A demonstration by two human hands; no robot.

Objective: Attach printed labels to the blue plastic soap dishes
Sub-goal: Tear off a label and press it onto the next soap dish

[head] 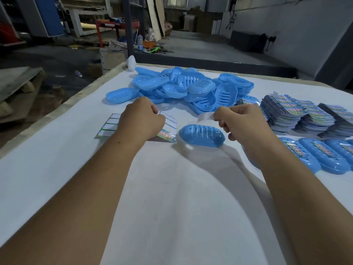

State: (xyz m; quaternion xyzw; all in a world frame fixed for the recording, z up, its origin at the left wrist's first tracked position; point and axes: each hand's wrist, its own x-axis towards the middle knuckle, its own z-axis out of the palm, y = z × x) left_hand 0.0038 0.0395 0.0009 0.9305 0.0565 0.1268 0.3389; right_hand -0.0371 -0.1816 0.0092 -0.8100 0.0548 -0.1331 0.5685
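hands work just above the white table (172, 197). left hand (142, 120) curls down on the label sheet (168, 129), pinning it. right hand (242, 121) pinches a thin clear strip (207, 117), likely a peeled label, over the bare dish (202, 135). risk: the limp strip could fold onto itself or land crooked. farther off, the dish pile (191, 87) and label stacks (298, 113) wait.
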